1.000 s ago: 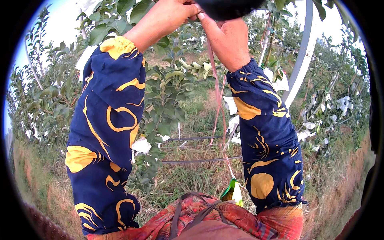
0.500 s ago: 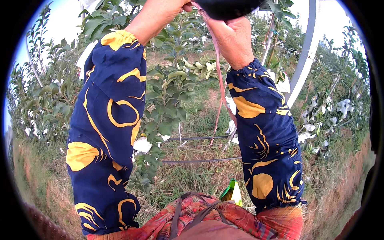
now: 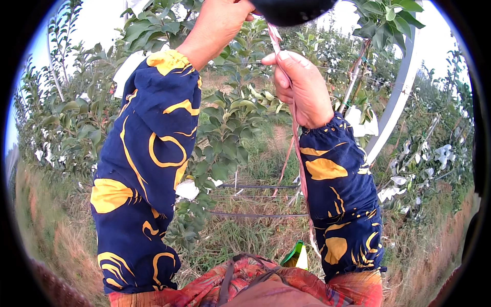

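A long pink plastic strip (image 3: 301, 176) runs down from a black rounded shape at the top edge, through my right hand (image 3: 306, 92), and hangs along my right sleeve. My right thumb and forefinger pinch it, with the other fingers curled in. Higher up and to the left, my left hand (image 3: 219, 23) has its fingers drawn together beside the black shape (image 3: 294, 9). That shape hides the strip's upper end and part of the left fingertips, so what they hold is not visible. Both forearms wear navy sleeves with yellow patterns.
Leafy branches (image 3: 225, 120) stand in front of me, with white bags (image 3: 187, 190) among them. A pale curved post (image 3: 396, 105) rises at the right. Dark horizontal lines (image 3: 258, 215) cross low above the grass. A green and yellow item (image 3: 296, 257) sits by my waist.
My right hand has moved down and slightly right, away from the black shape, sliding or drawing along the pink strip. My left hand has shifted a little right.
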`<move>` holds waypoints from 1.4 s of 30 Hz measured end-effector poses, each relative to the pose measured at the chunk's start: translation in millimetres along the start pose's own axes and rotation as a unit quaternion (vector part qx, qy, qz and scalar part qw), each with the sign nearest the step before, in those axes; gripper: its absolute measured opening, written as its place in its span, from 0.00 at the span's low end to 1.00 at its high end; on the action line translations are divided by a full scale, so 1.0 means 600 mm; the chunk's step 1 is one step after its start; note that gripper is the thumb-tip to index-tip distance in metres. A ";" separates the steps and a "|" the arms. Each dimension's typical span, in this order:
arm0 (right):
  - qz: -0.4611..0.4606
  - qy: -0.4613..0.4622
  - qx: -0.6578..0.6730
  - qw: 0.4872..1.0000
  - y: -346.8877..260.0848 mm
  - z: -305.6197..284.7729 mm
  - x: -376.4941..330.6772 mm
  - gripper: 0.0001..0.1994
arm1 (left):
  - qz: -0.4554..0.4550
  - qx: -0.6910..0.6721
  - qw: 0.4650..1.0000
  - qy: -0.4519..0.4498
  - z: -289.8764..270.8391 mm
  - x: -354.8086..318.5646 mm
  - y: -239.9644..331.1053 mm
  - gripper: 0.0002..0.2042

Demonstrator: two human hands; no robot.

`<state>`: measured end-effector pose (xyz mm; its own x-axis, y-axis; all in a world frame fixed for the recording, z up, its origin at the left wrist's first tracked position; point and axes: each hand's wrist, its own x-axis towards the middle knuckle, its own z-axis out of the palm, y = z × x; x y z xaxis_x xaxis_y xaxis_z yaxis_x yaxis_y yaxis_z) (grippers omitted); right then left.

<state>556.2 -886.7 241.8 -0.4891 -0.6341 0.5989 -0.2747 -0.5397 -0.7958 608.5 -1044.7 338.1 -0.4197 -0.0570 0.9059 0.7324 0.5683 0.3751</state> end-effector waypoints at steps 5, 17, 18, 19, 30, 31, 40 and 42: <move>-0.086 0.011 -0.043 0.995 -0.006 0.029 -0.024 0.11 | -0.003 -0.143 0.990 0.011 0.012 -0.058 0.026 0.10; -0.125 0.068 -0.246 0.959 0.013 0.029 -0.083 0.10 | -0.210 -0.100 0.949 -0.214 0.000 -0.113 0.069 0.17; -0.123 0.055 -0.250 0.959 0.015 0.026 -0.087 0.10 | -0.210 -0.093 0.949 -0.215 0.001 -0.110 0.070 0.16; -0.121 0.053 -0.244 0.961 0.018 0.029 -0.090 0.10 | -0.208 -0.101 0.953 -0.196 0.001 -0.113 0.072 0.16; -0.120 0.026 -0.323 0.938 0.036 0.031 -0.161 0.08 | -0.143 -0.174 0.972 -0.069 -0.008 -0.053 0.072 0.15; -0.104 0.027 -0.329 0.938 0.041 0.026 -0.170 0.08 | -0.147 -0.172 0.972 -0.063 -0.008 -0.047 0.073 0.15; -0.021 0.039 -0.367 0.929 0.141 -0.022 -0.258 0.06 | -0.194 -0.275 0.941 0.026 -0.014 0.020 0.049 0.10; -0.008 0.057 -0.372 0.926 0.162 -0.033 -0.276 0.07 | -0.192 -0.270 0.943 0.038 -0.003 0.028 0.057 0.10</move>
<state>594.1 -823.1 63.3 -0.5531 -0.5436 0.6314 -0.7567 0.0105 -0.6537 627.8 -1027.6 366.3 -0.6848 -0.2437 0.6868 0.7092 -0.0064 0.7049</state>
